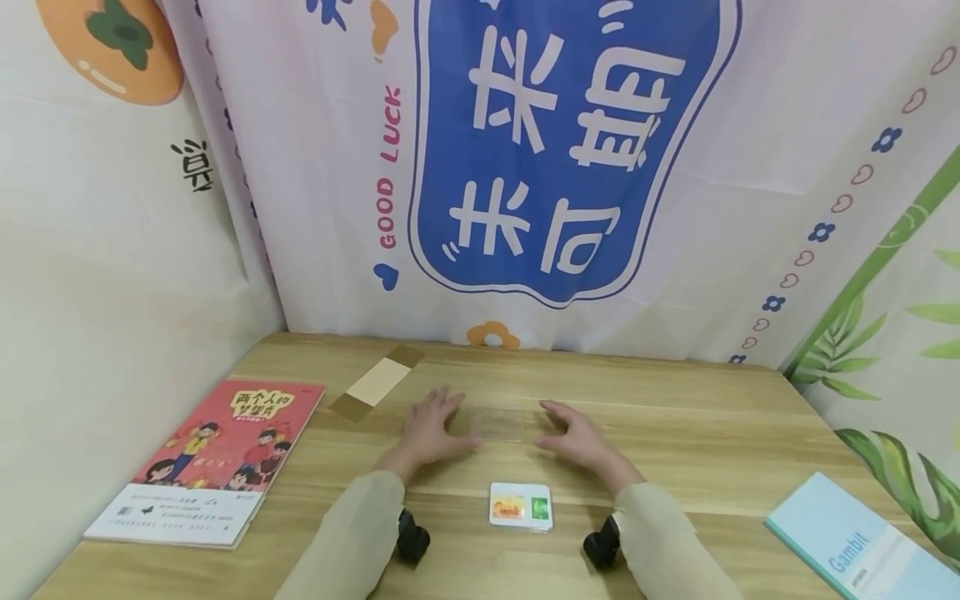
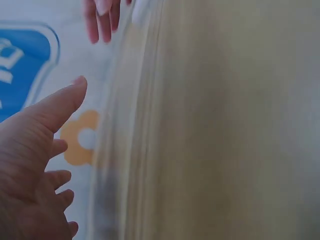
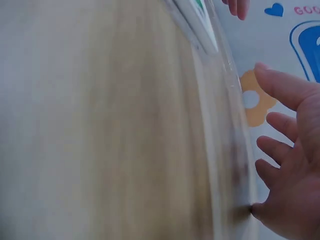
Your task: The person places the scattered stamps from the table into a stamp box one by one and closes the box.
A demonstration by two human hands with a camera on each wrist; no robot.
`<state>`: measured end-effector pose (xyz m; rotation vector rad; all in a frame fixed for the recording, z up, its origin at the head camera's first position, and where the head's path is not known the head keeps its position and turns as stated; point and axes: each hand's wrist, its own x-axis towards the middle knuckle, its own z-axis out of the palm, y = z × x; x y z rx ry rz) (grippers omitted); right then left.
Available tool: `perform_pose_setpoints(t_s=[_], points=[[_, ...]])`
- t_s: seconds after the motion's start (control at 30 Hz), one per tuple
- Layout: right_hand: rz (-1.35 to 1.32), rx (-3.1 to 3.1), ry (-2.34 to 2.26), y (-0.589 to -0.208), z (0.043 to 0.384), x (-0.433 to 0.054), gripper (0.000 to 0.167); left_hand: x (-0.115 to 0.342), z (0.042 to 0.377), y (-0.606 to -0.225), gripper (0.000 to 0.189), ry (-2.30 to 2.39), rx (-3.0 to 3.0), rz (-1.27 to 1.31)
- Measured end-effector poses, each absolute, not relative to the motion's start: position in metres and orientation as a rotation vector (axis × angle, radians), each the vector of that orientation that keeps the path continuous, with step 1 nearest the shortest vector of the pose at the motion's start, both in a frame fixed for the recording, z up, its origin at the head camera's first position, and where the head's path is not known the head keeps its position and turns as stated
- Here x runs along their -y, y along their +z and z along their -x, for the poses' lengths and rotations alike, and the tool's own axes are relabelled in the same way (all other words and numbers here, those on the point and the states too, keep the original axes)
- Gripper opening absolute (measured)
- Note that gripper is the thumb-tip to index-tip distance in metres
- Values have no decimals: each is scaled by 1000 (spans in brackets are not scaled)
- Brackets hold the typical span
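A clear plastic case (image 1: 497, 424) lies flat on the wooden table, between the two hands. My left hand (image 1: 431, 427) is at its left side with fingers spread, the thumb tip close to the case's edge; whether they touch I cannot tell. At the other side my right hand (image 1: 576, 442) has its fingers extended toward the case, a small gap apart, and holds nothing. Nearer the front lies a small stack of white cards (image 1: 520, 506) with an orange and green print on top. The stack's edge also shows in the right wrist view.
On the left side of the table lies a red and white picture book (image 1: 217, 458). Behind it is a brown and cream strip (image 1: 378, 383). A light blue Gambit booklet (image 1: 862, 537) lies at the right edge. A printed cloth (image 1: 330, 283) hangs behind the table.
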<state>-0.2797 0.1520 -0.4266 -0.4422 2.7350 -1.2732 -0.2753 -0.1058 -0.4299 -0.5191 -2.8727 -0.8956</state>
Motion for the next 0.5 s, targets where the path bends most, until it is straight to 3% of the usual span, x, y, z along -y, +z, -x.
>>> perform_pose_setpoints(t_s=[0.5], points=[[443, -2906, -803, -431, 289, -139, 71, 109, 293, -441, 70, -751, 3020, 510]])
